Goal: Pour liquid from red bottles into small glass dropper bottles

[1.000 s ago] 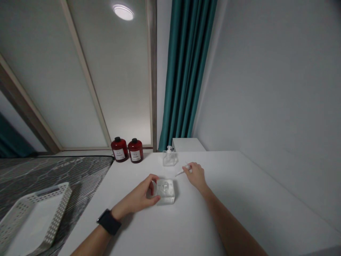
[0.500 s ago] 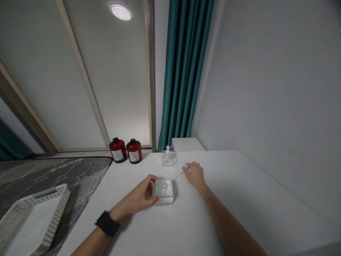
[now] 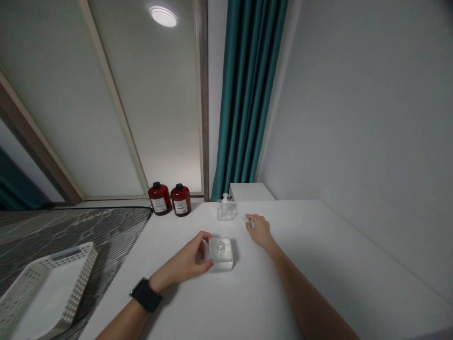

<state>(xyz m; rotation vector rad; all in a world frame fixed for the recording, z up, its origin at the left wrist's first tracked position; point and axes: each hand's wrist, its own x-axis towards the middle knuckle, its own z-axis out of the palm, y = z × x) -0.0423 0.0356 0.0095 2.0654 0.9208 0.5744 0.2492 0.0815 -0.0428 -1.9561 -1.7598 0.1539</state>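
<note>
A clear square bottle (image 3: 223,259) stands on the white table, its round neck bare on top. My left hand (image 3: 193,259), with a dark watch on the wrist, grips its left side between thumb and fingers. To the right and farther back, my right hand (image 3: 260,231) is closed in a pinch on a white pump head (image 3: 249,221) just above or at the tabletop; the fingers hide part of it. Behind both hands a second clear square bottle (image 3: 226,212) stands upright with a white pump fitted on it.
Two dark red bottles (image 3: 180,200) with black caps and white labels stand at the table's back left. A white perforated basket (image 3: 79,283) lies lower left, beyond the table (image 3: 226,307) edge. A white box-like surface (image 3: 251,191) adjoins the far edge, before a green curtain (image 3: 244,118).
The pump's thin tube, pointing down and left before, no longer shows clearly beside my right hand. My left hand keeps its hold on the bottle. The view has shifted slightly.
</note>
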